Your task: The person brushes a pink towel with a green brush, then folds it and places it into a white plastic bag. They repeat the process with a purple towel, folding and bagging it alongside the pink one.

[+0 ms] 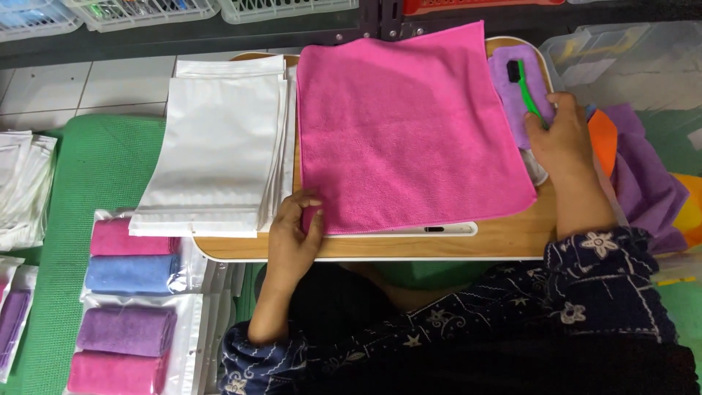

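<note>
1. One pink cloth [409, 124] lay spread flat over most of the wooden lap table [504, 238], its near edge along the white slot strip [431, 229]. It was the biggest item and the likeliest to shift: only its near left corner was held, so a tug from that side could have dragged it askew or bunched it.
2. Beside it, the stack of white pouches [216, 153] sat touching the cloth's left edge and overhanging the table's left rim. A nudge from the forearm might have slid the top pouches onto the green mat [102, 168].
3. On that mat, packed rolled cloths [131, 292] in pink, blue and purple lay near the left elbow; a sliding stack would probably have landed on them.
4. The left hand [292, 234] had thumb and fingers curled in, pinching the cloth's near left corner. The grip looked light and could have slipped.
5. The right hand [559, 135] rested at the table's right edge, fingers bent down over a small purple cloth [515, 91]. Whether it gripped or only pressed could not be told.
6. A green-handled brush [528, 91] lay on the purple cloth, its near end under the right fingers. Being thin and close to the rim, it might have rolled off toward the pile of orange and purple cloths [643, 175] if that hand lifted carelessly.
</note>
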